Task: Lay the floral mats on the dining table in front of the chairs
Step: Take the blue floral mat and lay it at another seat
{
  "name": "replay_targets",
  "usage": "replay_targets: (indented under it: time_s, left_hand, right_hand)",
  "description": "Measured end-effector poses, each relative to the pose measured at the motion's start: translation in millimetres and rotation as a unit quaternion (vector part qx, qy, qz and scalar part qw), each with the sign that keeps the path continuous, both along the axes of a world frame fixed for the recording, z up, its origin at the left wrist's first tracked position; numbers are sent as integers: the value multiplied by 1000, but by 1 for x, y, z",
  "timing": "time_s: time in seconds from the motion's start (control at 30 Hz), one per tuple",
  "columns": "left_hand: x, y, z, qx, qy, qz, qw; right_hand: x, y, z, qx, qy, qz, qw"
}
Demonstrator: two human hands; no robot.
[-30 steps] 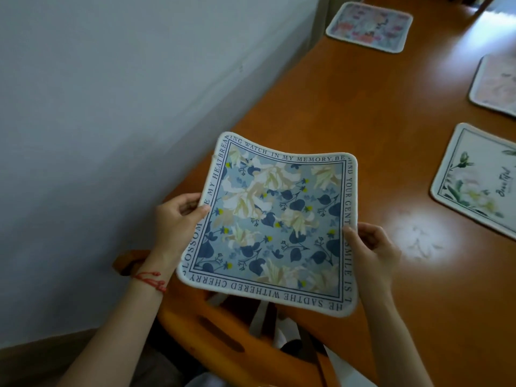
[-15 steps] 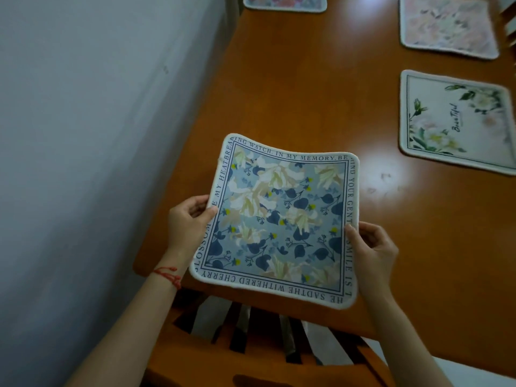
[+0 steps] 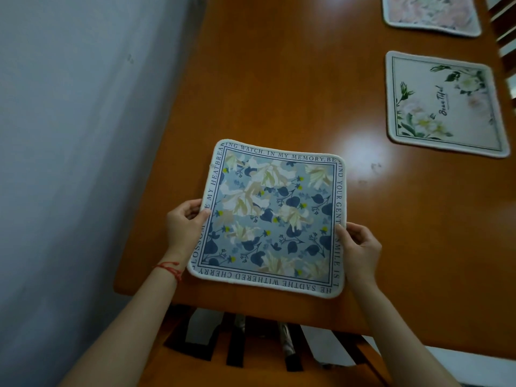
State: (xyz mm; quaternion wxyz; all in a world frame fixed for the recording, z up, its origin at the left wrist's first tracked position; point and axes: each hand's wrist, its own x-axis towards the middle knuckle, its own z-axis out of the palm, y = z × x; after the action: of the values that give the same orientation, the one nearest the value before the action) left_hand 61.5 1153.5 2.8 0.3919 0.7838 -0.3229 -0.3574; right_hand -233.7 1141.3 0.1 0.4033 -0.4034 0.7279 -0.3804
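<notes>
I hold a square blue floral mat (image 3: pixel 270 219) with a lettered white border over the near end of the orange-brown wooden dining table (image 3: pixel 279 88). My left hand (image 3: pixel 185 223) pinches its left edge, thumb on top. My right hand (image 3: pixel 358 247) pinches its right edge. The mat lies almost flat, low over the tabletop near the front edge; I cannot tell if it touches. A slatted wooden chair (image 3: pixel 251 350) stands just below that edge.
Two more mats lie along the table's right side: a white one with green leaves and script (image 3: pixel 444 104), and a pinkish floral one (image 3: pixel 430 12) beyond it. A grey wall (image 3: pixel 78 135) runs close along the table's left side. Chair slats (image 3: pixel 502 29) show at the right.
The mat has moved forward from over the chair to above the table's near end, and it has flattened out. Both hands keep their hold on its edges.
</notes>
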Motion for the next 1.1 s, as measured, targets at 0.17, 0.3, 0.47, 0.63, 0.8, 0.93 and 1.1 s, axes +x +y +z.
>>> replay_targets:
  time_s: [0.17, 0.3, 0.47, 0.63, 0.8, 0.93, 1.1]
  left_hand:
    - [2, 1, -8, 8, -36, -3, 999]
    - [3, 2, -6, 6, -56, 4, 998]
    - [-2, 7, -3, 11, -23, -6, 1000]
    - [-7, 11, -1, 10, -12, -4, 1000]
    - [-15, 12, -1, 11, 0, -10, 1000]
    - [-17, 10, 0, 9, 10, -7, 1000]
    - [-15, 6, 1, 10, 27, -19, 999]
  right_hand:
    - [-7, -3, -11, 3, 47, 0, 999]
    - [-6, -2, -9, -18, 96, 5, 995]
    - [-10, -2, -3, -19, 98, 21, 995]
    - [-11, 2, -4, -3, 62, 43, 997]
    - [-16, -2, -3, 6, 61, 31, 998]
    - [-21, -4, -2, 6, 55, 36, 998]
    - [-20, -4, -5, 11, 40, 28, 999]
